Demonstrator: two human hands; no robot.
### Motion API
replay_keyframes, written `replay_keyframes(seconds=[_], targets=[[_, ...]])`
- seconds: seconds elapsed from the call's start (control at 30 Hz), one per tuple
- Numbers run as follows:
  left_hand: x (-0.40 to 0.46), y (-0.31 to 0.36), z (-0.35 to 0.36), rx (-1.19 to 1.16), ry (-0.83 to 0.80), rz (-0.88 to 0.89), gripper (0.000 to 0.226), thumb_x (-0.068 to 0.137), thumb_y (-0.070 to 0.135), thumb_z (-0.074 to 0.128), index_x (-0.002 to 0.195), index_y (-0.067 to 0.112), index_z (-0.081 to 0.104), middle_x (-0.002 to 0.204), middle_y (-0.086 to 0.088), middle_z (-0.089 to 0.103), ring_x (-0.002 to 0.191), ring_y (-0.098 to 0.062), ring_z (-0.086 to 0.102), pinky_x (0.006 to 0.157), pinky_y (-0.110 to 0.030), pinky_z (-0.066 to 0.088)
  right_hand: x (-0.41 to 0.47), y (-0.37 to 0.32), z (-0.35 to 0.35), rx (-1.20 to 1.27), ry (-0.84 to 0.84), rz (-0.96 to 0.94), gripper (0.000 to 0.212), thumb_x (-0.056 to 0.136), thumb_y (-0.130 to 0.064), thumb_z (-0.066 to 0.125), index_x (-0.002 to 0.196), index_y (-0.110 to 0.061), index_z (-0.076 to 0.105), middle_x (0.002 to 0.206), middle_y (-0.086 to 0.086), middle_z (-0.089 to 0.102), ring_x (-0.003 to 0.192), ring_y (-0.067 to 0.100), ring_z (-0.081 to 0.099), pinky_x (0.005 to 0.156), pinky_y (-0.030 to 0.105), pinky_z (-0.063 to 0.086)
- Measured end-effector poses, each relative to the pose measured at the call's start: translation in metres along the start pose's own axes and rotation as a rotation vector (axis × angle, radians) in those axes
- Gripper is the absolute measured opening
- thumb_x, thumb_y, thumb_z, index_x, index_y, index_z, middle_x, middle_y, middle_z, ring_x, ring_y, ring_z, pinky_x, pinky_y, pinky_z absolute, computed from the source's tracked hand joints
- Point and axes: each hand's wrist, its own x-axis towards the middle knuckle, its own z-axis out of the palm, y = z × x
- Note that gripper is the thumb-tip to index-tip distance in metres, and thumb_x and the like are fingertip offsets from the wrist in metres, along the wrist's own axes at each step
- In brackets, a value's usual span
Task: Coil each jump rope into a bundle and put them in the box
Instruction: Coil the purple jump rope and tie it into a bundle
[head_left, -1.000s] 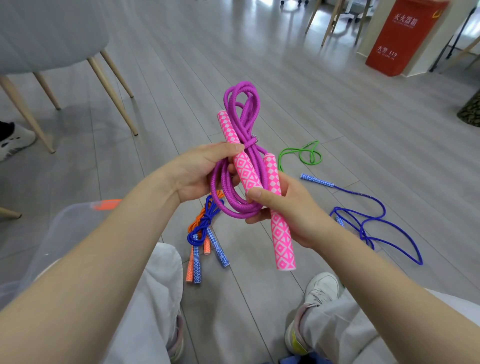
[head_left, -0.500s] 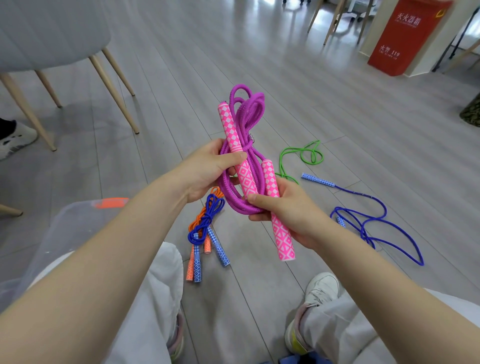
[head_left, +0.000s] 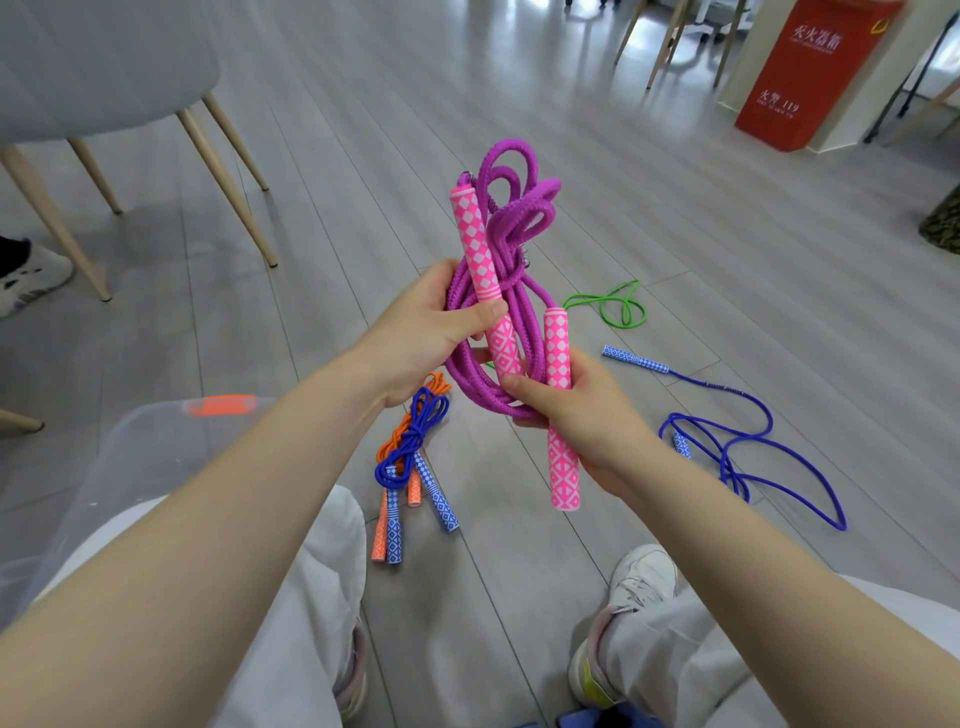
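Two hands hold one purple rope (head_left: 506, 249) above the floor. The left hand (head_left: 426, 327) grips the coiled strands and the upper pink handle (head_left: 480, 249), thumb pressed across it. The right hand (head_left: 576, 410) is clamped on the lower pink handle (head_left: 561, 415), which points downward, with the coil's bottom loop against its fingers. Below lies a grey plank floor (head_left: 675, 234). A tied blue and orange bundle (head_left: 415, 457) rests between the knees, a loose blue rope (head_left: 737, 441) to the right, and a green rope (head_left: 618, 306) beyond. A clear box (head_left: 130, 457) sits by the left leg, a chair (head_left: 104, 78) further left.
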Motion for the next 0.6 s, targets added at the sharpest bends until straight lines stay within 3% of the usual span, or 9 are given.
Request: replay_keyframes(seconds=[0.17,0.27,0.37,0.47,0.6], targets=[[-0.003,0.001,0.004,0.058,0.014,-0.01,0.029,0.09,0.005,0.061,0.114,0.017,0.05,0.093,0.003,0.066,0.069,-0.002,0.069,0.056,-0.017,0.053,-0.002,0.0,0.002,-0.024,-0.029,0.037,0.023,0.085,-0.007,0.07,0.106,-0.014,0.065,0.095,0.009,0.074,0.08,0.022,0.072,0.075,0.037,0.061],[-0.001,-0.006,0.002,0.182,0.035,-0.005,0.033,0.087,0.006,0.067,0.112,0.021,0.052,0.097,0.002,0.067,0.079,-0.008,0.07,0.061,-0.025,0.057,-0.002,0.0,0.001,0.005,-0.022,0.078,0.018,0.084,-0.003,0.068,0.101,-0.007,0.063,0.086,0.011,0.073,0.07,0.018,0.071,0.07,0.035,0.061],[-0.001,-0.013,0.0,0.511,0.079,0.056,0.046,0.079,0.01,0.069,0.114,0.03,0.048,0.096,0.005,0.066,0.088,-0.017,0.068,0.076,-0.042,0.058,0.0,-0.001,-0.001,0.007,-0.025,0.102,0.01,0.084,-0.003,0.067,0.09,-0.007,0.059,0.073,0.007,0.066,0.061,0.013,0.065,0.067,0.033,0.061],[-0.001,-0.014,0.0,0.487,0.049,0.022,0.056,0.076,0.01,0.071,0.12,0.033,0.046,0.102,0.006,0.067,0.093,-0.015,0.067,0.083,-0.045,0.056,0.001,-0.002,-0.005,0.007,-0.046,0.134,0.009,0.084,-0.004,0.065,0.088,-0.01,0.06,0.078,0.009,0.064,0.064,0.014,0.061,0.071,0.035,0.059],[-0.001,-0.015,-0.001,0.514,0.035,-0.009,0.05,0.077,0.013,0.071,0.114,0.035,0.046,0.098,0.006,0.067,0.088,-0.014,0.068,0.081,-0.044,0.057,0.003,-0.003,-0.01,0.009,-0.117,0.169,0.025,0.085,-0.003,0.065,0.108,-0.01,0.059,0.088,0.011,0.067,0.073,0.019,0.064,0.08,0.044,0.057]])
